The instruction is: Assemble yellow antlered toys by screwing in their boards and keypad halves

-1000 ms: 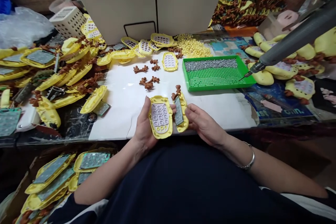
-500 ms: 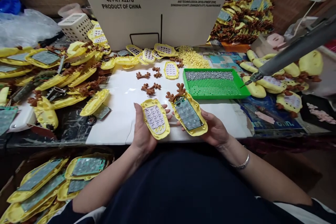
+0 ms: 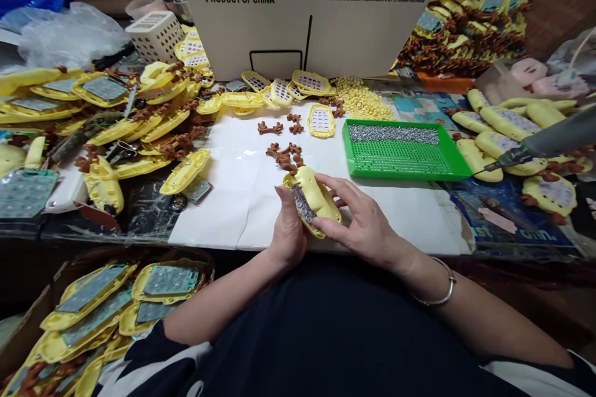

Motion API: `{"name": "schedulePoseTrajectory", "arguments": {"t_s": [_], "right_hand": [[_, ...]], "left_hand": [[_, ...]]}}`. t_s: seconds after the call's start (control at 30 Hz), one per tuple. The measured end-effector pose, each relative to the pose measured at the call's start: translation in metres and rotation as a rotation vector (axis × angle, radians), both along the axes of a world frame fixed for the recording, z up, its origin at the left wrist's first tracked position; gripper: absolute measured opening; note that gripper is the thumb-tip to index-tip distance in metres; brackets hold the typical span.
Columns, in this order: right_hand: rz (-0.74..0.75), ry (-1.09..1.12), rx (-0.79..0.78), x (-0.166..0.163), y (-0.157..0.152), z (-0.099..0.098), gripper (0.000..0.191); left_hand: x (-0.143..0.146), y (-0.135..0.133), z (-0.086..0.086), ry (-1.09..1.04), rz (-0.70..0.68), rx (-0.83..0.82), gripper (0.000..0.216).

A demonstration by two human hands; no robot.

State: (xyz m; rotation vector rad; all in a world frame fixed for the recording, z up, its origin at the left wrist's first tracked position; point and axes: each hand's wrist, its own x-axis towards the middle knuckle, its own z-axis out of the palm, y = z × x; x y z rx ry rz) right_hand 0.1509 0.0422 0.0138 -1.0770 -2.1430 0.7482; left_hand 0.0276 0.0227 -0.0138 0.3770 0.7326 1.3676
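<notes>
My left hand [image 3: 289, 226] is closed around a yellow shell half with a lilac keypad [image 3: 303, 206] in it, keypad facing up. My right hand [image 3: 361, 214] grips the other yellow shell half [image 3: 317, 193], turned with its smooth outside up and tilted over the keypad half. Brown antlers [image 3: 289, 164] stick out at the top end of the pair. The circuit board inside the turned half is hidden. Just beyond lie loose brown antler pieces [image 3: 270, 128] and a yellow frame with a lilac keypad [image 3: 321, 121] on the white sheet [image 3: 242, 198].
A green tray [image 3: 405, 170] of small metal screws stands right of centre, with a powered screwdriver [image 3: 521, 154] hanging over its right end. Yellow shells [image 3: 139, 124] pile up at left; finished-looking yellow toys [image 3: 507, 121] lie at right. A box of shells [image 3: 218, 254] sits below the table edge.
My right hand has turned its shell half over, smooth side up, and brought it left onto the keypad half. Both hands are now together. The view has shifted slightly left.
</notes>
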Motion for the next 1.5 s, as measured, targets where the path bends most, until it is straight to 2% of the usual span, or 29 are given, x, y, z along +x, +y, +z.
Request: {"name": "schedulePoseTrajectory", "arguments": {"t_s": [0.07,0.17,0.43,0.6,0.67,0.8,0.87,0.93,1.03,1.1,1.17,1.23,1.33,1.5], "right_hand": [[0.032,-0.038,0.143,-0.001,-0.001,-0.002,0.052],[0.054,-0.070,0.252,0.000,-0.003,-0.006,0.053],[0.081,-0.180,0.361,0.004,-0.003,-0.007,0.057],[0.116,-0.234,0.367,0.005,-0.005,-0.006,0.054],[0.120,-0.264,0.387,0.004,-0.007,-0.006,0.053],[0.132,-0.331,0.422,0.005,-0.010,-0.003,0.060],[0.137,-0.280,0.381,0.005,-0.010,0.000,0.055],[0.084,-0.146,0.260,0.004,-0.008,0.004,0.047],[-0.040,0.049,-0.056,0.002,-0.003,0.009,0.042],[-0.038,0.121,-0.293,0.001,0.001,0.011,0.043],[-0.028,0.183,-0.458,0.001,0.004,0.014,0.044],[-0.100,0.215,-0.485,0.003,0.005,0.016,0.044],[-0.176,0.200,-0.395,0.006,0.001,0.017,0.040],[-0.098,0.269,-0.411,0.012,-0.008,0.012,0.035]], "left_hand": [[-0.002,-0.003,-0.005,0.043,0.006,0.029,0.083],[-0.005,-0.006,-0.012,0.114,0.006,0.061,0.083],[-0.009,-0.009,-0.014,0.144,-0.050,0.157,0.086],[-0.011,-0.010,-0.011,0.184,-0.080,0.193,0.088],[-0.011,-0.010,-0.010,0.186,-0.068,0.186,0.081],[-0.010,-0.010,-0.009,0.151,-0.016,0.127,0.046],[-0.009,-0.010,-0.007,0.116,-0.007,0.133,0.039],[-0.008,-0.012,-0.006,0.075,-0.032,0.153,0.043],[-0.009,-0.014,-0.008,0.038,-0.108,0.205,0.055],[-0.011,-0.015,-0.011,0.054,-0.142,0.235,0.060],[-0.013,-0.016,-0.014,0.103,-0.152,0.232,0.059],[-0.014,-0.017,-0.015,0.181,-0.132,0.217,0.050],[-0.017,-0.020,-0.010,0.281,-0.077,0.228,0.035],[-0.024,-0.026,-0.001,0.489,-0.041,0.290,0.032]]}}
